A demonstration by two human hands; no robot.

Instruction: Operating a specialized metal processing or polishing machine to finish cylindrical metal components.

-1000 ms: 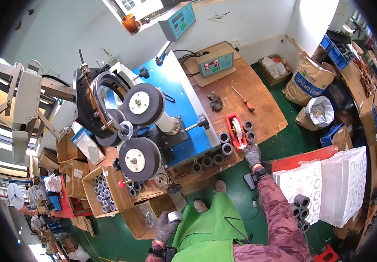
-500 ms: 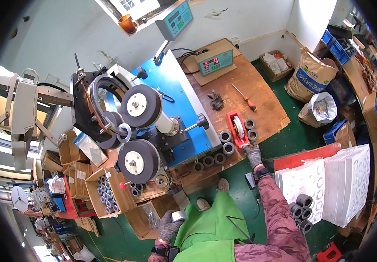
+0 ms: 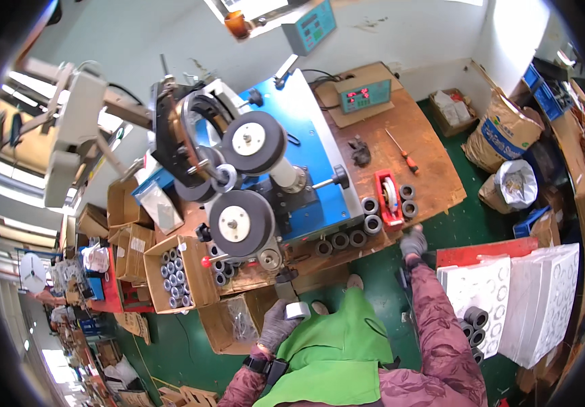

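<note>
1. While the head view looked down, the left hand [image 3: 275, 325], gloved, was closed around a pale grey ring [image 3: 297, 311], held just below the bench's [image 3: 435, 169] front edge and above a cardboard box [image 3: 228, 325] on the green floor.
2. Right hand [image 3: 412, 242], gloved, rested at the bench's front edge; whether its fingers were open or closed could not be told.
3. Dark rings [image 3: 348, 237] lay in a row along that edge, just left of the right hand; two more [image 3: 407, 200] sat beside a red tray [image 3: 387, 197].
4. Blue machine [image 3: 306, 169] stood on the bench, carrying two grey wheels [image 3: 241, 220], one above the other.
5. Screwdriver [image 3: 401, 152] lay on bare wood, right of the machine; a counter box [image 3: 363, 95] sat behind it.
6. Open box of rings [image 3: 173, 278] stood left of the bench, near the lower wheel.
7. White foam trays [image 3: 536, 298] were stacked at the right, with dark rings [image 3: 475, 325] beside them.
</note>
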